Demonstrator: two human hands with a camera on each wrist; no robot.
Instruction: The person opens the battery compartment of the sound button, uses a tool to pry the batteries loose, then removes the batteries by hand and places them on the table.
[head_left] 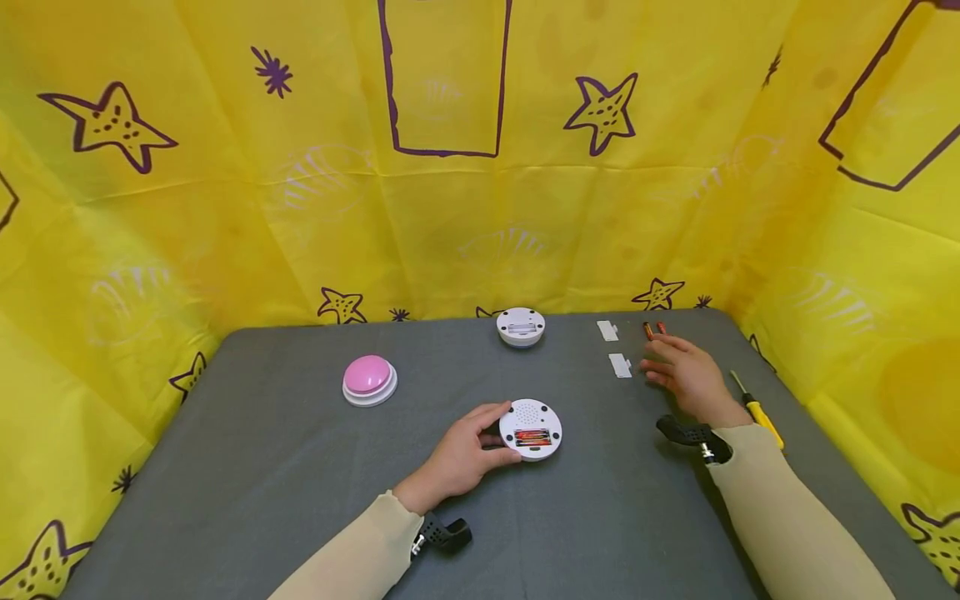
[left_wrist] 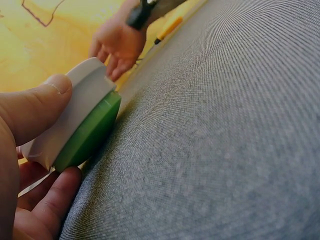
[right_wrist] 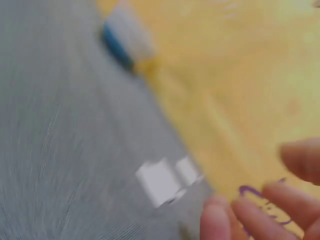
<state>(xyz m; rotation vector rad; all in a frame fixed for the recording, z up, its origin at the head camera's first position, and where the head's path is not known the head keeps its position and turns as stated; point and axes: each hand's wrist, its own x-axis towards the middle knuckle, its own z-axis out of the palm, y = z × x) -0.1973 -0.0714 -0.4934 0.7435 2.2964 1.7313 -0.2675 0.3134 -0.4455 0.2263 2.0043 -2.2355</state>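
Observation:
My left hand point(head_left: 459, 457) grips a round white push-button point(head_left: 528, 414) by its left edge, thumb on one side and fingers on the other. It is upside down, red-and-orange batteries point(head_left: 533, 438) showing in its uncovered compartment. In the left wrist view its green dome point(left_wrist: 92, 132) faces the table. At the right, my right hand point(head_left: 692, 382) is over the table with loosely spread fingers and nothing in its grasp. Its fingertips are close to two loose batteries point(head_left: 649, 332) and a white battery cover point(head_left: 620, 365); a second cover point(head_left: 608, 331) lies behind.
A second upturned button point(head_left: 521, 328) with a bare compartment and blue dome point(right_wrist: 116, 46) sits at the back. The pink button point(head_left: 367, 375) stands upright at left. A yellow-handled screwdriver point(head_left: 765, 425) lies beside my right wrist. Yellow cloth point(head_left: 465, 217) surrounds the grey table point(head_left: 285, 500).

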